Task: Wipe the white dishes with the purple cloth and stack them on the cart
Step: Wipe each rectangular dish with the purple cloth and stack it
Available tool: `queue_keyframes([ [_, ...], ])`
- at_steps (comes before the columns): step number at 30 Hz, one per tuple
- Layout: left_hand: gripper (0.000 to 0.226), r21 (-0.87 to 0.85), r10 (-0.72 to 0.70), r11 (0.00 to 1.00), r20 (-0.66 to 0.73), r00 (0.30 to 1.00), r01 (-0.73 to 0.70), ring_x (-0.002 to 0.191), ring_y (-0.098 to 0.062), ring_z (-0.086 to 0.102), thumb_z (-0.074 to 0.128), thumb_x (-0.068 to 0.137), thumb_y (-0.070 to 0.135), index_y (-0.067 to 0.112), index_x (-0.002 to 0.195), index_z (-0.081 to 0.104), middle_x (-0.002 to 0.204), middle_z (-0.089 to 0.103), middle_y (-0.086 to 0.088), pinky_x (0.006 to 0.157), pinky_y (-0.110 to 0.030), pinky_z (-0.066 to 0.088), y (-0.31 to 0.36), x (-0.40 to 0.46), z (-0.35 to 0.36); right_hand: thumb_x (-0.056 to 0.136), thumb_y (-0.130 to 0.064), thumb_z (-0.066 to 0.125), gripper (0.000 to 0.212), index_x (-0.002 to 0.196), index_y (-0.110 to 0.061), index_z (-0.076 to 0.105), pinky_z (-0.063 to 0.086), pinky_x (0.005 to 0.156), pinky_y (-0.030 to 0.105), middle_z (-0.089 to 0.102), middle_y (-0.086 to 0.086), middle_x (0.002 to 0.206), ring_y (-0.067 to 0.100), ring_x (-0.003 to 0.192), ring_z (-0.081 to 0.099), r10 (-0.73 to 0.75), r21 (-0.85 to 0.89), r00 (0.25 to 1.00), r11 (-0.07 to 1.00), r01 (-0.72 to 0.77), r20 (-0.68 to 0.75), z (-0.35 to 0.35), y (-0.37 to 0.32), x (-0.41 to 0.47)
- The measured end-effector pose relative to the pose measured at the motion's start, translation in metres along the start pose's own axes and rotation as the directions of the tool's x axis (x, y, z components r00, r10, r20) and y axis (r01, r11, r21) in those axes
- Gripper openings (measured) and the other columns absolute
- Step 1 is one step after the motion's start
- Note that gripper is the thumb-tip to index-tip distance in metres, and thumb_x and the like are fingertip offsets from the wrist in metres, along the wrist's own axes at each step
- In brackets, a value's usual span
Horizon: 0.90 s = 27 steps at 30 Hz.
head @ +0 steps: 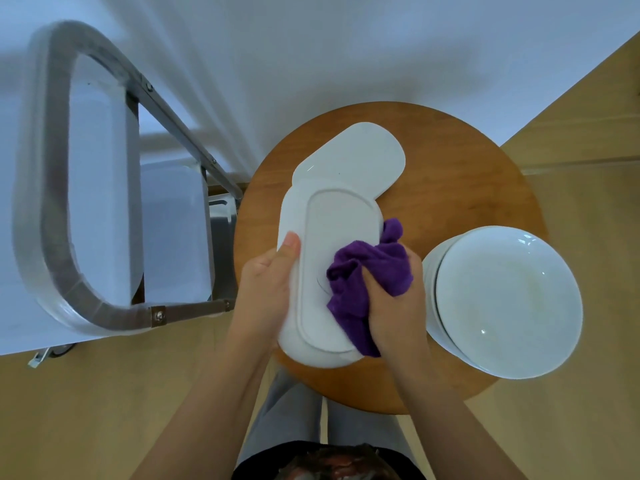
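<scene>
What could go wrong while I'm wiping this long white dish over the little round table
1. The left hand grips the oblong dish by one edge only; pressure from the purple cloth might make it slip onto the second dish below.
2. The stack of round plates overhangs the round table beside your right hand; an elbow bump could tip it.
</scene>
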<state>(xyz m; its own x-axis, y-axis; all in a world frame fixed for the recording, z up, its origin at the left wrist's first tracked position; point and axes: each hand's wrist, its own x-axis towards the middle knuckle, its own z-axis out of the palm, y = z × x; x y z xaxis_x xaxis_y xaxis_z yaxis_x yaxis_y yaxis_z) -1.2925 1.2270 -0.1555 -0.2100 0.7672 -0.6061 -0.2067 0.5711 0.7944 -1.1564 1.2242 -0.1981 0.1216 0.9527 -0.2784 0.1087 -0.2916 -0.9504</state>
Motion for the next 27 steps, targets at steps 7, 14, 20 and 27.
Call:
queue_keyframes([
  [7,0.030,-0.090,0.019,0.995,-0.145,0.989,-0.032,0.068,-0.006,0.070,0.051,0.075,0.060,0.039,0.069,0.073,0.075,0.074,0.011,0.050,-0.018,0.052,-0.005,0.012,0.004,0.086,-0.007,0.065,0.033,0.115,-0.007,0.050,0.050,0.081,0.021,0.061,0.003,0.100,0.007,0.090,0.060,0.023,0.039,0.992,0.999,-0.018,-0.124,0.015,-0.001,-0.031],
  [14,0.035,0.256,0.061,0.962,0.152,0.986,-0.099,0.071,-0.015,0.069,0.046,0.085,0.050,0.020,0.088,0.066,0.078,0.072,0.000,0.057,-0.023,0.056,-0.010,0.011,-0.009,0.071,-0.016,0.063,0.063,0.130,-0.017,0.041,0.045,0.083,0.007,0.055,-0.013,0.115,-0.007,0.102,0.054,-0.105,0.016,0.994,0.994,0.105,-0.015,-0.009,-0.011,-0.002],
  [20,0.034,0.174,0.184,0.963,0.121,0.975,-0.204,0.071,-0.021,0.065,0.046,0.087,0.045,0.018,0.080,0.065,0.073,0.069,-0.006,0.063,-0.032,0.055,-0.002,0.003,0.004,0.068,-0.034,0.066,0.080,0.137,-0.031,0.025,0.038,0.107,0.037,0.033,0.000,0.148,0.013,0.131,0.038,-0.207,-0.062,0.952,0.972,0.226,0.225,0.013,-0.025,0.013],
  [27,0.046,0.133,0.157,0.979,-0.010,0.988,-0.154,0.069,-0.018,0.060,0.048,0.090,0.044,0.002,0.084,0.064,0.070,0.063,-0.011,0.065,-0.029,0.052,0.000,0.012,0.001,0.068,-0.033,0.063,0.079,0.138,-0.036,0.026,0.024,0.112,0.053,0.029,-0.011,0.150,0.010,0.140,0.024,-0.207,-0.092,0.897,0.961,0.261,0.390,0.019,-0.005,-0.026],
])
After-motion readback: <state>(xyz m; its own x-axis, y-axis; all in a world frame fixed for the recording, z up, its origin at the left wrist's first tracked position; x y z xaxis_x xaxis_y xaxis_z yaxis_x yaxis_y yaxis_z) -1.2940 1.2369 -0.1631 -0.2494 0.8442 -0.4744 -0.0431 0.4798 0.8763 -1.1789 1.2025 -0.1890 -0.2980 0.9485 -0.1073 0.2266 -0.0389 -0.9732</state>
